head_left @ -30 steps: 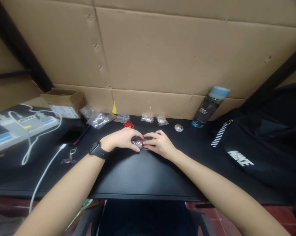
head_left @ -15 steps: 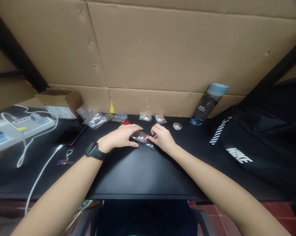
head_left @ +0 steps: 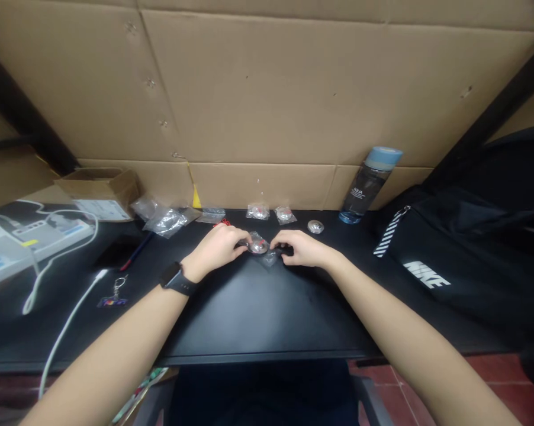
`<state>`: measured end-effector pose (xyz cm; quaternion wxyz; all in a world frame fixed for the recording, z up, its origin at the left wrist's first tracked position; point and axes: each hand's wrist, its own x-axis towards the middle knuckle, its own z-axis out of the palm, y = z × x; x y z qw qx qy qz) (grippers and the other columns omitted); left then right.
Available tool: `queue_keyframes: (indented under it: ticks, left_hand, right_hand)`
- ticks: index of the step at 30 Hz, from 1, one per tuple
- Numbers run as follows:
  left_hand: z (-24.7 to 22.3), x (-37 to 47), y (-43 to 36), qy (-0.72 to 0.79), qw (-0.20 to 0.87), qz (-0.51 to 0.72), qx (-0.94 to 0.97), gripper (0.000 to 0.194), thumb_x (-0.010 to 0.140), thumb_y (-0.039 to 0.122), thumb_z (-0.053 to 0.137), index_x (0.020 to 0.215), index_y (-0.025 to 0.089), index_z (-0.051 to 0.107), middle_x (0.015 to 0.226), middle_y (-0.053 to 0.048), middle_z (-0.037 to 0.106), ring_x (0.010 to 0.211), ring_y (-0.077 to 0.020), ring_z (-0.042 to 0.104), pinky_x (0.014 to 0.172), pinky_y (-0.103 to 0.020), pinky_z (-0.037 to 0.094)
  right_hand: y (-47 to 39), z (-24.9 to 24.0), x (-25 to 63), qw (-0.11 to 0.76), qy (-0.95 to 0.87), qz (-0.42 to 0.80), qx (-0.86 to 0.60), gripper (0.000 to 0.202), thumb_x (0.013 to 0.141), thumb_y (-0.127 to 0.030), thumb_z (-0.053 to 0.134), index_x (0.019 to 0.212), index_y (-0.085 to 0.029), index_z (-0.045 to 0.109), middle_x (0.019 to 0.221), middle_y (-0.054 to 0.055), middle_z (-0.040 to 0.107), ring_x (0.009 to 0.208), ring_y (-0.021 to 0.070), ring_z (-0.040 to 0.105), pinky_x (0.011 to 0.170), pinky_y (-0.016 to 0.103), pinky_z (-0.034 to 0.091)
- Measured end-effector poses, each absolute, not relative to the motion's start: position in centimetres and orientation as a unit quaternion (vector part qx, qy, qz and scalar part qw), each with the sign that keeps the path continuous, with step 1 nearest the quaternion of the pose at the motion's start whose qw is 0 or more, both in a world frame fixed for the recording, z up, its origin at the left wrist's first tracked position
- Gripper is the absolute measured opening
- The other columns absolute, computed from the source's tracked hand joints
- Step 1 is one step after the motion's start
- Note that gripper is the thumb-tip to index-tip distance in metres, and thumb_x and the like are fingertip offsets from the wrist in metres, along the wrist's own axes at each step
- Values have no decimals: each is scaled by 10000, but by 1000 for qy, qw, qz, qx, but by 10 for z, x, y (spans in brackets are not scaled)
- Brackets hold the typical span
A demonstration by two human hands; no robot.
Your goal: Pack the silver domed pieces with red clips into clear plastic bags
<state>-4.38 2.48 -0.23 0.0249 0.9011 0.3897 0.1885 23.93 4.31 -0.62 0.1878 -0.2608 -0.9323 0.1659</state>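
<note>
Nearest you, below the table's (head_left: 249, 331) front edge, a chair arm (head_left: 370, 399) runs out of view, and your forearms hide stretches of that edge. On the left, a white cable (head_left: 65, 328) crosses it; near the cable's plug lies a keyring (head_left: 116, 296), its tag too blurred to read. Midway along the table, well in from the front edge, your left hand (head_left: 216, 251) holds a round silver piece (head_left: 258, 246) marked with red, in or on a clear bag (head_left: 270, 258); your fingertips cover its left rim. Your right hand (head_left: 309, 249) curves narrowly at the bag's right end, but whether it grips the plastic cannot be told. Behind your left hand, a red cord (head_left: 222, 223) is mostly hidden. Toward the left edge, a power strip (head_left: 36, 242) is cut off by the view. Along the back edge stand a cardboard box (head_left: 102, 192) at the left and a bottle (head_left: 363, 188) at the right, with crumpled bags (head_left: 169, 220), two small packets (head_left: 258, 211) and a loose silver disc (head_left: 315, 226) between. The black backpack (head_left: 462, 254) at the right is cut off too.
</note>
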Motion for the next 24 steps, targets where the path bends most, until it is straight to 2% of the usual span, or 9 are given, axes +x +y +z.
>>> queue_keyframes:
  ticks: [5, 9, 12, 15, 19, 24]
  left_hand:
    - [-8, -45, 27, 398, 58, 194, 895, 138, 906, 282, 700, 1027, 244, 754, 922, -41, 776, 864, -219, 722, 825, -301, 503]
    - [-6, -41, 26, 379, 80, 218, 896, 197, 882, 312, 744, 1064, 236, 747, 981, -46, 778, 887, -219, 725, 838, -306, 520]
    - [-1, -36, 21, 356, 94, 262, 892, 178, 930, 379, 698, 1012, 230, 752, 1017, -45, 782, 914, -213, 729, 876, -316, 521]
    - [3, -30, 15, 351, 107, 297, 882, 263, 923, 466, 700, 1021, 227, 748, 1042, -45, 785, 946, -221, 734, 904, -322, 530]
    - [1, -23, 11, 373, 146, 335, 853, 375, 886, 485, 742, 1164, 233, 723, 1095, -39, 783, 992, -222, 737, 911, -311, 554]
    - [-8, -19, 13, 411, 193, 380, 806, 285, 893, 465, 729, 1041, 224, 763, 1047, -35, 793, 970, -227, 744, 920, -334, 559]
  right_hand:
    - [42, -18, 225, 230, -920, 127, -289, 176, 854, -98, 709, 956, -232, 757, 981, 31, 726, 893, 170, 686, 808, 283, 519]
    - [41, -13, 224, 297, -902, 122, -287, 92, 915, -170, 694, 927, -228, 765, 948, 42, 731, 897, 179, 682, 821, 307, 528]
    - [38, -3, 225, 366, -873, 132, -294, 90, 937, -206, 672, 897, -213, 751, 929, 54, 724, 861, 186, 667, 765, 315, 529]
    - [33, 5, 226, 409, -844, 149, -315, 101, 945, -247, 662, 895, -206, 739, 907, 55, 709, 790, 176, 640, 656, 293, 501]
    - [28, 9, 223, 440, -821, 173, -319, 117, 947, -278, 662, 894, -196, 726, 876, 49, 684, 714, 154, 601, 610, 280, 478]
    - [24, 10, 219, 440, -816, 195, -321, 128, 954, -297, 647, 912, -198, 716, 855, 42, 668, 695, 150, 598, 625, 283, 498]
